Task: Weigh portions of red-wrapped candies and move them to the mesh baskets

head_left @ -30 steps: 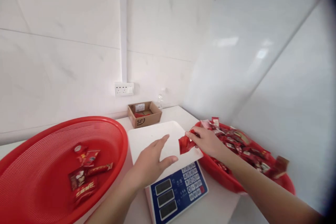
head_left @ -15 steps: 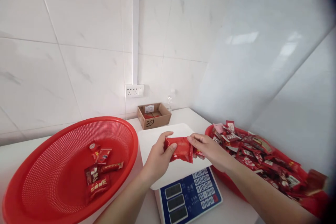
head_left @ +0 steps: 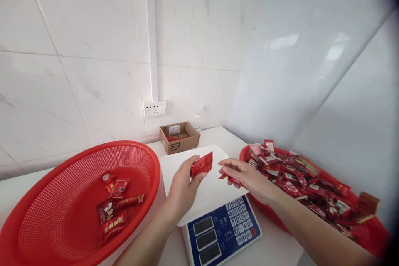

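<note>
**Left hand (head_left: 183, 187) holding a red packet (head_left: 203, 163) above a white scale pan (head_left: 204, 197)**

In the head view, the left thumb and fingers are pinching the red packet by its near end. Its long axis is slanting up and rightward, the free end pointing past the right hand (head_left: 246, 176), which is staying apart across a small gap. The right fingers are curling together around a second packet (head_left: 224, 176), mostly hidden, beside the right-hand red basket (head_left: 269, 213) heaped with wrapped pieces.
</note>
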A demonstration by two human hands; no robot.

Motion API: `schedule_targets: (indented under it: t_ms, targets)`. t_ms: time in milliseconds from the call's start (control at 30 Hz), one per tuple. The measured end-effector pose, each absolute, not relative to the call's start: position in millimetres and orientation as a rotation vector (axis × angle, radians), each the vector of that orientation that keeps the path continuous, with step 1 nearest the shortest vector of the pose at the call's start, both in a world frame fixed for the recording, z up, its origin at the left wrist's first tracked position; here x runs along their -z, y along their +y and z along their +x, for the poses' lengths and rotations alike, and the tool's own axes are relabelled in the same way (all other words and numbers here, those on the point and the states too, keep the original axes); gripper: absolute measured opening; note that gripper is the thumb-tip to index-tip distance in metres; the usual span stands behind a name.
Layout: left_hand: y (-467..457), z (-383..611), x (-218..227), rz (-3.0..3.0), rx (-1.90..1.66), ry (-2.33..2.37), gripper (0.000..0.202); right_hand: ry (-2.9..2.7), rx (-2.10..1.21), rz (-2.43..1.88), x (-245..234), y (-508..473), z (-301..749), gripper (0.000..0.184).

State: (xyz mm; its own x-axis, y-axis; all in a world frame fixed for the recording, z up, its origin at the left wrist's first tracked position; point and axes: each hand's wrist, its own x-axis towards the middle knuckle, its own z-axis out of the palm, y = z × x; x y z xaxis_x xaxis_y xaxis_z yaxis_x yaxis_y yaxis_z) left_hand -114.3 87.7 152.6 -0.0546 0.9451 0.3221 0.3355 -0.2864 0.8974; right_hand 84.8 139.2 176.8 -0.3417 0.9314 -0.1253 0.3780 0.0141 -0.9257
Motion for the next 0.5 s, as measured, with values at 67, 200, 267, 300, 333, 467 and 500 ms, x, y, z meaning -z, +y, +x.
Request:
schedule_targets:
  t_ms: [67, 200, 267, 300, 333, 467, 500]
  targets:
    - [87.8, -113.3, -152.3, 1.562, -1.331, 1.299, 0.040, -1.818, -1.345, -1.328, -177.2, 136.6, 82.6, 0.058]
    - [86.1, -112.7, -152.5, 1.459, -1.299, 1.178, 0.039, -1.942, -1.359, -1.273, -178.1, 132.3, 79.5, 0.048]
    - [85.2, -112.7, -153.3, 1.442, -1.303, 1.173, 0.037, -1.958, -1.333, -1.279, -177.0, 132.1, 79.5, 0.042]
    - [84.8, -112.6, -153.8, 1.439, -1.301, 1.181, 0.036, -1.965, -1.311, -1.288, -176.2, 132.4, 79.8, 0.041]
    - [84.5, -112.5, -154.2, 1.437, -1.297, 1.186, 0.034, -1.975, -1.289, -1.300, -175.5, 132.7, 80.1, 0.040]
    - [84.4, -111.7, -154.6, 1.454, -1.314, 1.155, 0.029, -1.994, -1.244, -1.329, -175.7, 133.3, 79.8, 0.039]
    - [84.6, -111.9, -154.1, 1.477, -1.339, 1.157, 0.027, -1.990, -1.246, -1.325, -176.4, 133.4, 79.2, 0.039]
